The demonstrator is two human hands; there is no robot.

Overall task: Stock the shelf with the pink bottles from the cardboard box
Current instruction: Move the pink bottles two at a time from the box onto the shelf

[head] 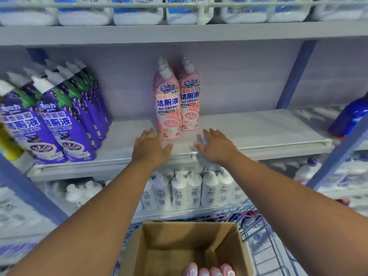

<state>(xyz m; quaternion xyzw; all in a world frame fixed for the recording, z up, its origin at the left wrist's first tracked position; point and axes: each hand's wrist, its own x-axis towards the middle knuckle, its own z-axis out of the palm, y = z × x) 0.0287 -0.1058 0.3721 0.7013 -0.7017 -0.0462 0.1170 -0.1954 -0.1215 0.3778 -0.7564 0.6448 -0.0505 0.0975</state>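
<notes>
Two rows of pink bottles (177,102) stand upright on the middle shelf (258,132), with more behind the front pair. My left hand (150,148) is open, palm down, just in front of the left row near the shelf's front edge. My right hand (216,145) is open too, a little right of the right row. Neither hand holds anything. Below, the open cardboard box (169,248) shows several pink bottle bottoms (209,270) at its near edge.
Purple bottles (59,120) fill the shelf's left side. A blue bottle (350,118) lies at the far right. White bottles (189,190) crowd the lower shelf, and blue-labelled white jugs (137,10) the upper one. The box sits in a wire cart (268,240).
</notes>
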